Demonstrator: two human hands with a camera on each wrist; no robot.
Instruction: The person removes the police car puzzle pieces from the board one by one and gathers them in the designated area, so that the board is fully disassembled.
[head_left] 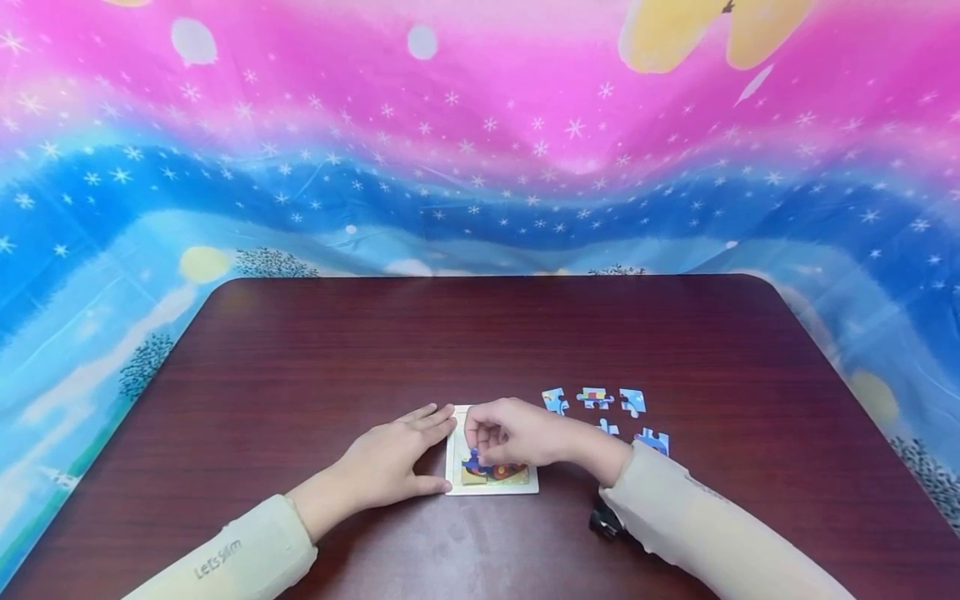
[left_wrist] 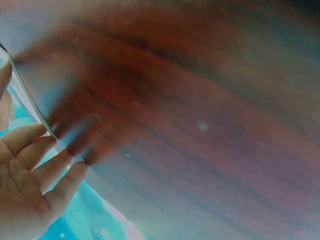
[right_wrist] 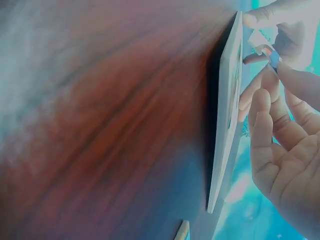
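Note:
A small square jigsaw tray (head_left: 495, 490) with a pale rim lies on the table, with colourful pieces fitted along its near side. My left hand (head_left: 390, 460) rests at the tray's left edge, thumb and fingers fairly straight and spread; the left wrist view shows its fingertips by the tray edge (left_wrist: 31, 95). Over the tray, my right hand (head_left: 519, 432) pinches a puzzle piece (right_wrist: 273, 57) between thumb and finger. That piece is blue with a pale part and appears tilted above the tray in the right wrist view. The right hand hides the tray's upper part.
Several loose puzzle pieces (head_left: 595, 397) lie on the dark wooden table (head_left: 315, 358), right of the tray. A black object (head_left: 603, 521) sits under the right forearm. Behind the table hangs a patterned pink and blue cloth (head_left: 480, 150).

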